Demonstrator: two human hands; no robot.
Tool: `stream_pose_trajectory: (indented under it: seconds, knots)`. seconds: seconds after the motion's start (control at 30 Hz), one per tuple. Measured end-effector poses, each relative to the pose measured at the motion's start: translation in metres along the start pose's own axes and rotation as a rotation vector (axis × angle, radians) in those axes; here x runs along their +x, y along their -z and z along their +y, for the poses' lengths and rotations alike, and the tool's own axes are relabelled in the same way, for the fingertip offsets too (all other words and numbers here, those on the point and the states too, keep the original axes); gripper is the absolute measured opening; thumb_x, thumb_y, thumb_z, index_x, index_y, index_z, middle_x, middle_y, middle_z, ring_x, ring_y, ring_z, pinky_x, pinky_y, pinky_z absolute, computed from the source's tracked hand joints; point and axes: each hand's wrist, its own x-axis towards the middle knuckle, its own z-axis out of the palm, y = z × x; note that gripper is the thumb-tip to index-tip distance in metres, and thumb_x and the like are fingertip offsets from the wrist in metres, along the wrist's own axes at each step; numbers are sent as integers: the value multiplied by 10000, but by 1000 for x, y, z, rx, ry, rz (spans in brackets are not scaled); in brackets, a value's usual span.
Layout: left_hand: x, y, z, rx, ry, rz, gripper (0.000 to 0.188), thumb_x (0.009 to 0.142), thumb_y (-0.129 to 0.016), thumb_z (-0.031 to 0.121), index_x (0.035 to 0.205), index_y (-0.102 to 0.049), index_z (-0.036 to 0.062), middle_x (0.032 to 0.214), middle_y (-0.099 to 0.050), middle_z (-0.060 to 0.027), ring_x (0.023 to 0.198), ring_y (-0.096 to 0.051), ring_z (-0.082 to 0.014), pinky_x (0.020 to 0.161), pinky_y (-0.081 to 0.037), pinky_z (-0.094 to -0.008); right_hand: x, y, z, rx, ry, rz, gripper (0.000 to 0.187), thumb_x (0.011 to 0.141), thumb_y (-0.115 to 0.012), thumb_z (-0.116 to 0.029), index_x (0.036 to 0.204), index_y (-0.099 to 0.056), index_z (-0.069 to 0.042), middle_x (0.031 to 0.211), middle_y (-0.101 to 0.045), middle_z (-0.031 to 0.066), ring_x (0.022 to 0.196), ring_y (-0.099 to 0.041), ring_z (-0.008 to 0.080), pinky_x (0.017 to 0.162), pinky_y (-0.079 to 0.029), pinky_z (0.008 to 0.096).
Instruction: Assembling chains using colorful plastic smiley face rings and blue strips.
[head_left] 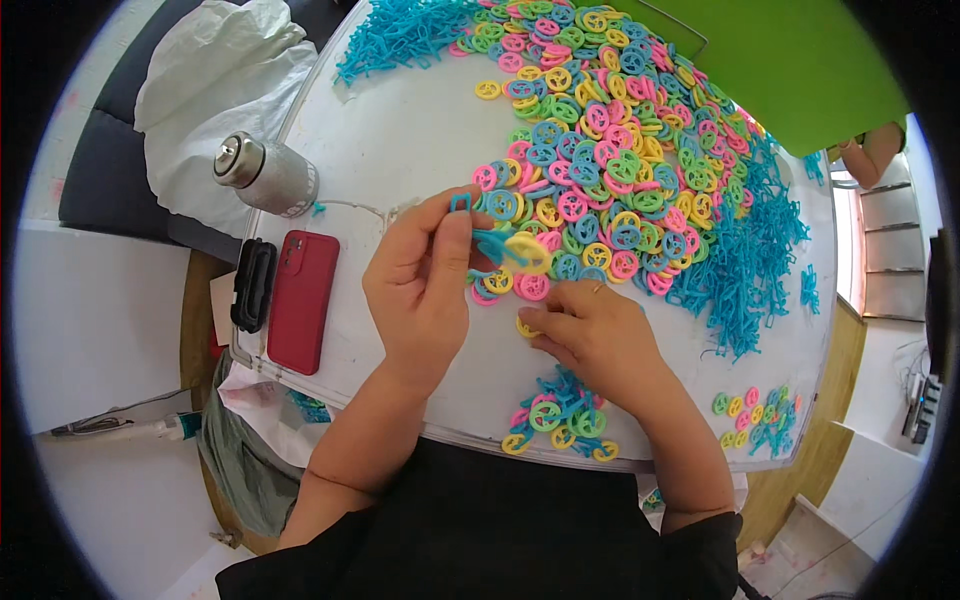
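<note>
Pairing Wheels and Clips Beside the Wheel Pile

At the wheel pile's (622,168) left edge, the left hand (425,275) pinches blue clips (490,243) bearing a blurred yellow wheel (528,254). Just below the pile, the right hand (597,328) pinches a second yellow wheel (526,325). Joining seems in hand; the next move calls for steady alignment.

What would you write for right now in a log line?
left hand: holds blue clips | right hand: pinches yellow wheel | beyond hands: wheel pile | table's left side: phone, bottle
</note>
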Motion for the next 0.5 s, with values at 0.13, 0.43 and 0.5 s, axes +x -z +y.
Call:
stream_pose_trajectory:
  seconds: [0.13, 0.43, 0.5]
  knots:
    - [-5, -4, -4, -23, 72, -81, 227, 971, -604, 16, 1193, -610, -29, 1001, -684, -90, 845, -667, -133, 676, -579, -273, -1, 6, -1, -39, -28, -6, 210, 763, -771, -128, 963, -708, -128, 890, -638, 37, 847, -640, 249, 694, -525, 381]
    - [-22, -15, -14, 57, 253, -323, 198, 949, -626, -1, 1147, -623, -3, 999, -674, -38, 871, -621, -71, 743, -507, -221, -18, 38, 21, 308, -147, 166, 174, 756, -683, 10, 922, -692, -41, 958, -675, 87, 830, -640, 198, 699, -503, 299]
    - [-19, -14, -14, 50, 256, -324, 192, 943, -634, 4, 1135, -632, 1, 1000, -678, -39, 874, -625, -78, 752, -508, -228, -26, 62, 27, 449, -233, 111, 136, 782, -679, -3, 915, -686, -30, 965, -672, 88, 856, -631, 183, 725, -499, 300]
